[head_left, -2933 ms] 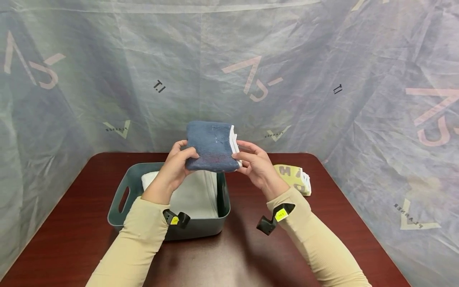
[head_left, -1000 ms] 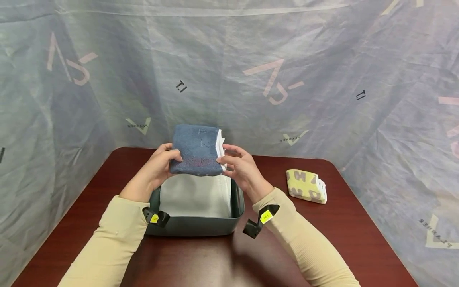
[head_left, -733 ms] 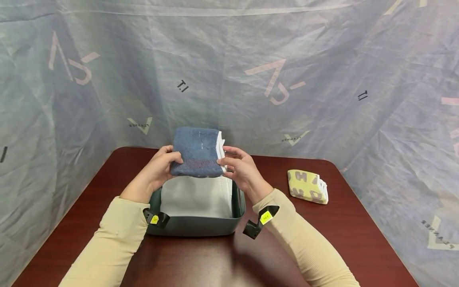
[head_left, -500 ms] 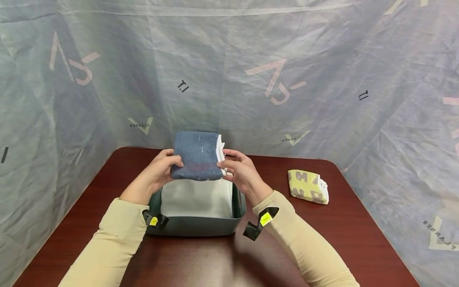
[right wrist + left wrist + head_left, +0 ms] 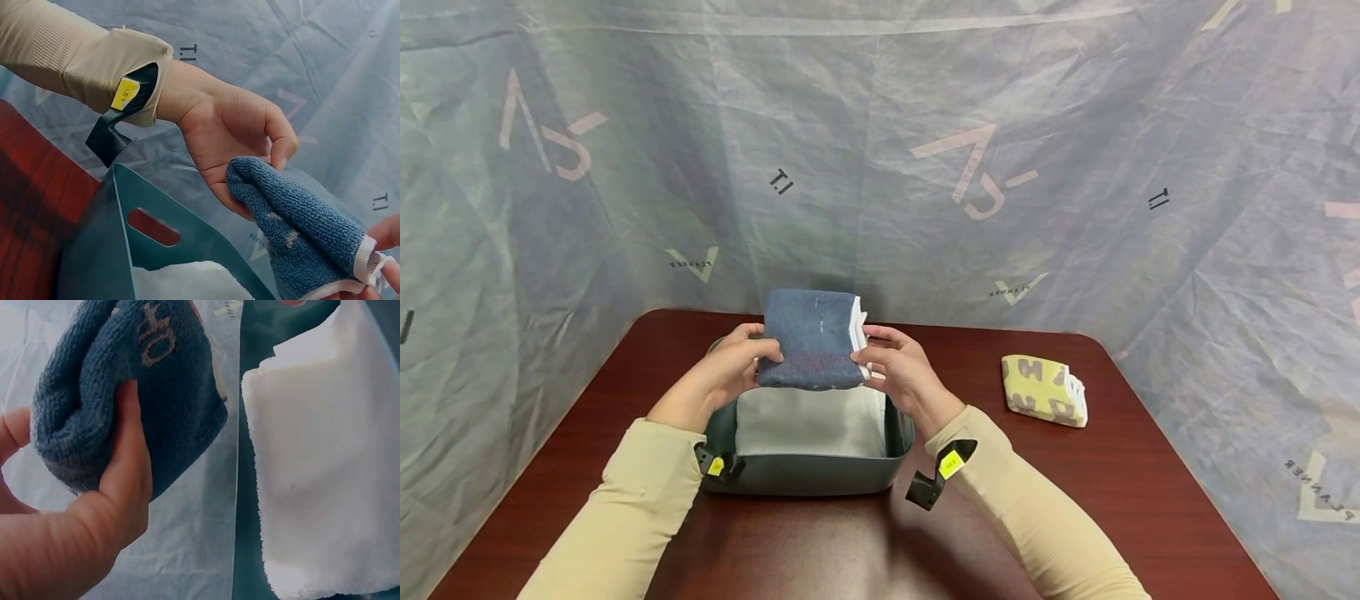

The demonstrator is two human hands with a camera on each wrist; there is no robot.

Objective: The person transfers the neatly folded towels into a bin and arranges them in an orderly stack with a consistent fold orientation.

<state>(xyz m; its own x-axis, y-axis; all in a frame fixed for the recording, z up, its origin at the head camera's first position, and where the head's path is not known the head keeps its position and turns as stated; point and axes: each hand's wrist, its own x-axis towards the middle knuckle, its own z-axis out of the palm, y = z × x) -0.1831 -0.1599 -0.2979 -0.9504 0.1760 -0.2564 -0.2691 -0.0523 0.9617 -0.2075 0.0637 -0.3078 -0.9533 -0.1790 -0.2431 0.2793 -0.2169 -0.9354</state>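
Note:
A folded blue towel (image 5: 812, 337) with white edges is held up above the grey-green basket (image 5: 820, 475). My left hand (image 5: 730, 371) grips its left folded side, thumb on the near face and fingers behind, as the left wrist view shows at the towel's thick fold (image 5: 75, 419). At the white-edged side, my right hand (image 5: 906, 371) pinches the layers between thumb and fingers. Only its fingertips (image 5: 387, 231) show in the right wrist view. White cloth (image 5: 812, 421) lies folded inside the basket, below the blue towel.
A folded yellow towel (image 5: 1041, 390) with grey letters lies on the right of the dark red table (image 5: 1000, 483). Grey printed sheeting (image 5: 880, 167) hangs behind the table and at both sides. The basket wall has a handle slot (image 5: 153, 226).
Both hands keep their hold on the blue towel and have lowered it slightly over the last second. Earlier the head view turned right, and the towel shifted left relative to the basket.

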